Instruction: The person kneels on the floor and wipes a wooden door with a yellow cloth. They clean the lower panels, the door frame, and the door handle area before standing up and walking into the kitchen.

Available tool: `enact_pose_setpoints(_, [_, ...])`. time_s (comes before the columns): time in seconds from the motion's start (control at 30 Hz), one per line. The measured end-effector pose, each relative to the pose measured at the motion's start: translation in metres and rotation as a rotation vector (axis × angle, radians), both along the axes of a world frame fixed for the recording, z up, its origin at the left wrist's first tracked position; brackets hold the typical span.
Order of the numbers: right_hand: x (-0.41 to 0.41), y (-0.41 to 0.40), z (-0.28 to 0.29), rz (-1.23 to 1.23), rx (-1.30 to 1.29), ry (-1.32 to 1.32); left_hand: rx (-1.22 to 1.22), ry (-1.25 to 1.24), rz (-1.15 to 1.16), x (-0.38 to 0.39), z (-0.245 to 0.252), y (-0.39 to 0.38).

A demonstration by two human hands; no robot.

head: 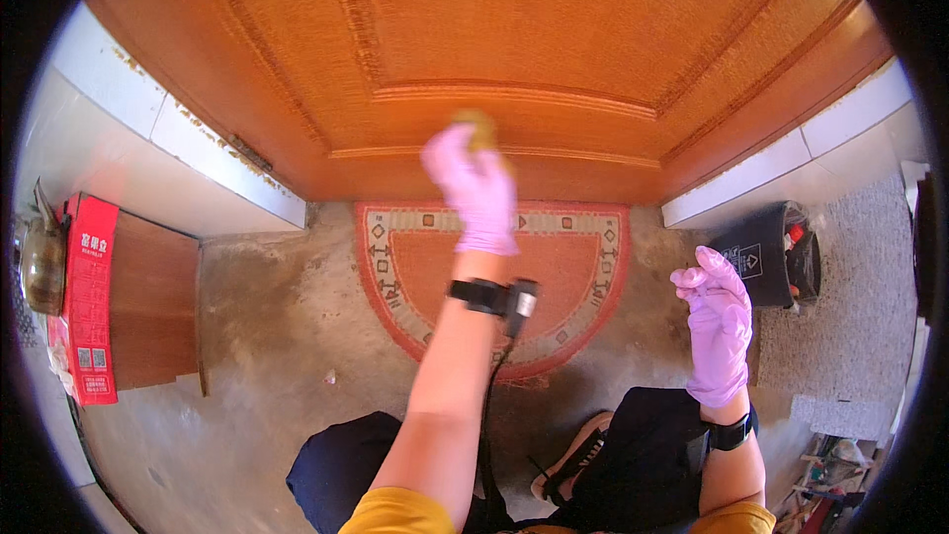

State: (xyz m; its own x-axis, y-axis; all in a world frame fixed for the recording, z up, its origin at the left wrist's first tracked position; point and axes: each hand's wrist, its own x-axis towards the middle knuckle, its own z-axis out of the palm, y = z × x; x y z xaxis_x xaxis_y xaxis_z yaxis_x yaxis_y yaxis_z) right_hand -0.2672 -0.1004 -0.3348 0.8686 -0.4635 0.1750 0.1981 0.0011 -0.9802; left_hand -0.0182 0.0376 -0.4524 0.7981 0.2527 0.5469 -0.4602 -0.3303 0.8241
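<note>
My left hand [474,185], in a pink disposable glove, reaches forward and grips a blurred yellow-brown pad [480,130], perhaps a sponge or a folded cloth. It is over the lower rail of a brown panelled wooden door [511,22]; whether the pad touches the wood I cannot tell. Off to the right, my right hand [718,326] wears a matching glove. Its fingers are loosely bent and apart, with nothing visible in them, and it appears just left of a black waste bin [749,259].
A half-round red doormat [497,267] lies on the concrete floor [267,356] against the door. White-tiled walls [222,185] flank the doorway. At left are a red box [93,297], a metal kettle [43,267] and a wooden board [152,297]. Clutter [838,460] sits lower right.
</note>
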Motion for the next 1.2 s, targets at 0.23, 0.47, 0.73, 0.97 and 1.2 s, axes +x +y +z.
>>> enact_pose_setpoints(0.23, [-0.012, -0.022, -0.009, -0.037, -0.021, 0.063, -0.341, 0.002, 0.226, 0.042, -0.006, 0.001])
enact_pose_setpoints(0.47, [-0.012, -0.039, -0.012, -0.109, -0.047, 0.13, 0.089, -0.172, -0.173, -0.019, -0.056, -0.126])
enact_pose_setpoints(0.73, [-0.006, -0.043, -0.019, -0.046, 0.055, 0.085, 0.177, -0.027, -0.056, -0.03, -0.044, -0.062])
enact_pose_setpoints(0.97, [-0.007, -0.052, -0.017, -0.076, 0.116, 0.132, -0.273, -0.021, 0.271, 0.023, -0.006, -0.046])
enact_pose_setpoints(1.2, [-0.016, -0.069, -0.022, -0.105, 0.14, 0.126, 0.141, -0.429, 0.018, -0.016, -0.022, -0.164])
